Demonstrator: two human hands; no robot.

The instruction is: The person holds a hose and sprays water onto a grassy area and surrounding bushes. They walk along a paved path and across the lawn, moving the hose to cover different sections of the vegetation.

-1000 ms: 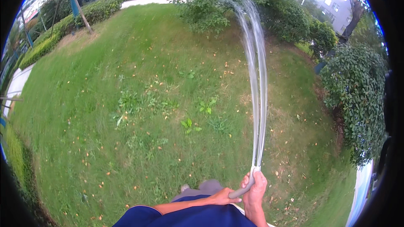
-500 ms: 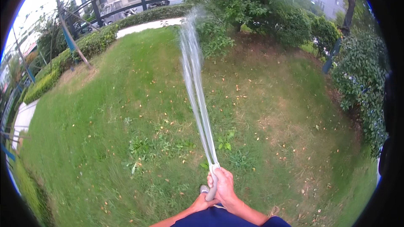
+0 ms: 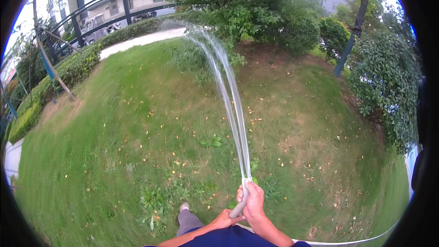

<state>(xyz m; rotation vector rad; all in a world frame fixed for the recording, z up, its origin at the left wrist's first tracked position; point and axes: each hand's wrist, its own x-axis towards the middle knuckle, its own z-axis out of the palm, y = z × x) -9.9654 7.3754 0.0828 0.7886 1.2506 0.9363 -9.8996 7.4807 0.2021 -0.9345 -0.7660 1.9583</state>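
My right hand (image 3: 253,200) grips a grey hose (image 3: 241,200) near its tip, low in the middle of the view. My left hand (image 3: 222,220) holds the hose just behind it, close to my dark blue shirt. A fanned jet of water (image 3: 227,96) shoots up and away from the hose tip and arcs toward the shrubs at the far end of the lawn (image 3: 137,132). The rest of the hose (image 3: 347,242) trails off along the grass to my lower right.
My foot (image 3: 184,207) and grey trouser leg stand on the grass. Bushes (image 3: 388,82) line the right side, with trees (image 3: 238,0) at the far end. A hedge (image 3: 68,71), a pale path (image 3: 137,40), a railing and buildings run along the left.
The view has swung; the jet now lands nearer the far shrubs in the middle. Both hands stay on the hose, now slightly right of centre.
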